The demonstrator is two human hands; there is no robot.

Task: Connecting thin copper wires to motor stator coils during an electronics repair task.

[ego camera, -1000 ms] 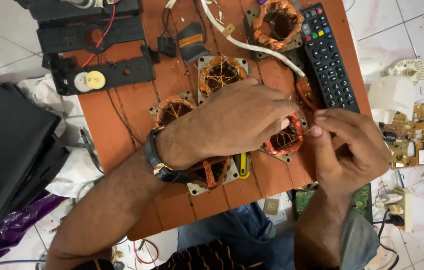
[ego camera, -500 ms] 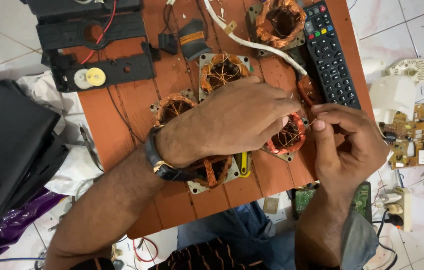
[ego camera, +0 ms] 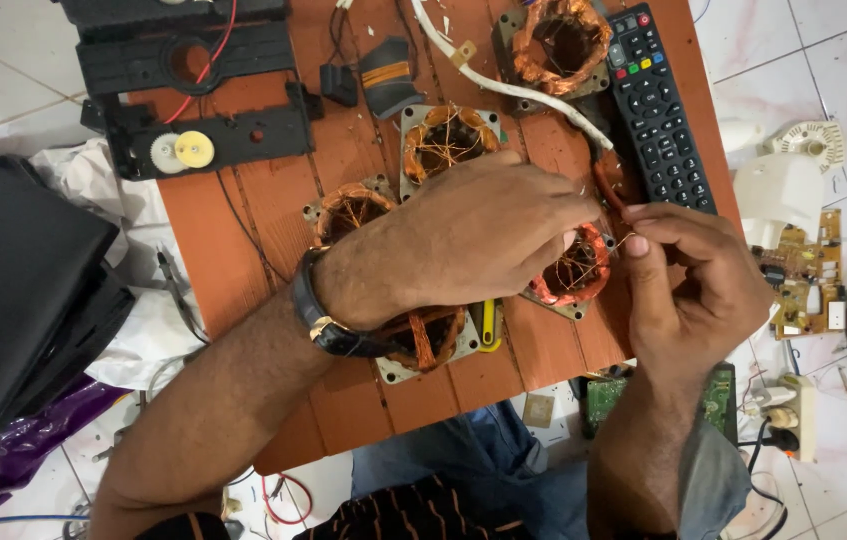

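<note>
My left hand [ego camera: 488,235], with a dark watch on its wrist, lies palm down over a copper-wound motor coil [ego camera: 575,272] on the orange wooden board [ego camera: 243,250] and grips its near rim. My right hand [ego camera: 688,285] sits just right of that coil, thumb and forefinger pinched on a thin copper wire [ego camera: 615,243] that runs from the winding. Three similar coils lie close by: one [ego camera: 445,140] above my left hand, one [ego camera: 351,208] by my wrist, one [ego camera: 428,338] under my forearm.
A black remote control [ego camera: 658,105] and a fifth coil [ego camera: 555,38] lie at the board's top right, crossed by a white cable [ego camera: 503,85]. Black plastic parts [ego camera: 203,130] fill the top left. A black case [ego camera: 13,300] lies left; a circuit board [ego camera: 808,270] lies right.
My right hand's pinching fingers have shifted slightly up and left along the coil's edge. My left hand stays over the coil.
</note>
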